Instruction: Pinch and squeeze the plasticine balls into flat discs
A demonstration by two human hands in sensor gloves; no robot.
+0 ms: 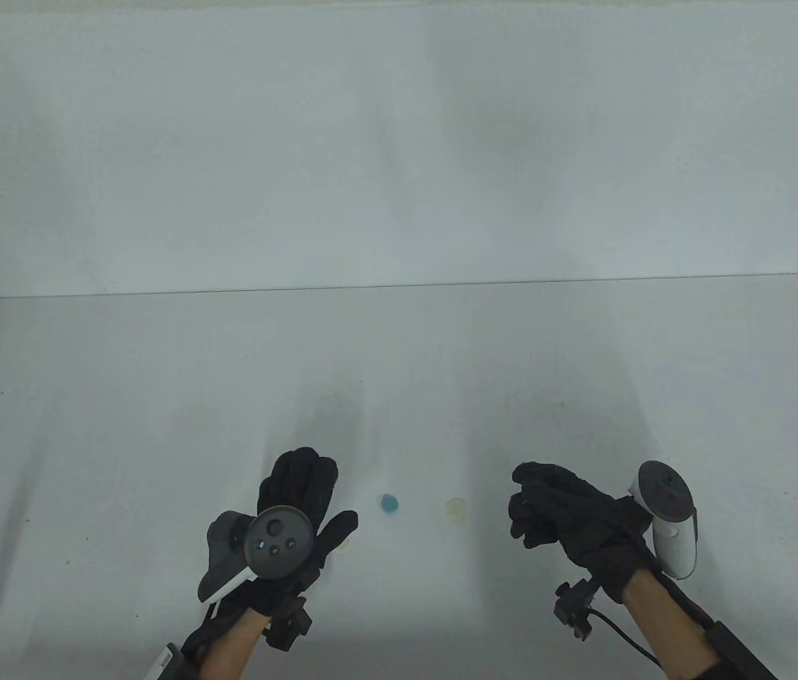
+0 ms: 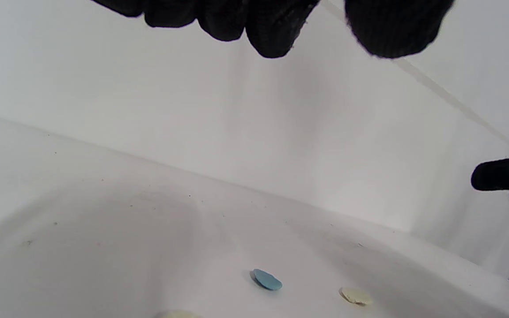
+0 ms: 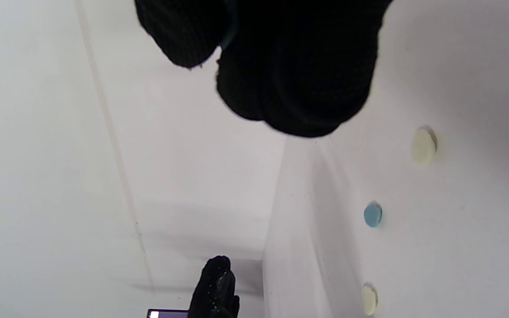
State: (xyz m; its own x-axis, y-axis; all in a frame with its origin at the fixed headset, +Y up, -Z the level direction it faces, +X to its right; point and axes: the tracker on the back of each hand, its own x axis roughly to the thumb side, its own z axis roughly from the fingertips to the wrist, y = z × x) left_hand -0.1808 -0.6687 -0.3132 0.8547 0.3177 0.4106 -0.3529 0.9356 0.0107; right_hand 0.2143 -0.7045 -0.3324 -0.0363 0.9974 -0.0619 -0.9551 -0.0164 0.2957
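Table view, with both wrist views. Two gloved hands sit low over a white tabletop [image 1: 158,397], with three flattened plasticine pieces lying between them.

The left hand [image 1: 296,506] is spread palm-down, fingers extended and thumb held apart; its grip is released and holds nothing. In the left wrist view its fingertips [image 2: 272,31] hang clear above the surface.

The right hand [image 1: 562,513] is curled, fingers drawn in toward the palm. In the right wrist view a thin teal sliver shows between the thumb and the bunched fingers, but whether this grip encloses a piece of plasticine cannot be told.

The blue disc [image 1: 390,503] lies flat on the tabletop between the hands, nearer the left one. The pale yellow disc [image 1: 456,507] lies just right of it, apart from it and near the right hand's knuckles. A second pale disc [image 3: 369,299] lies beside the left hand, partly hidden under the thumb in the table view.

A round tracker [image 1: 277,540] is strapped to the back of the left hand; a white tracker [image 1: 668,517] sits behind the right wrist.
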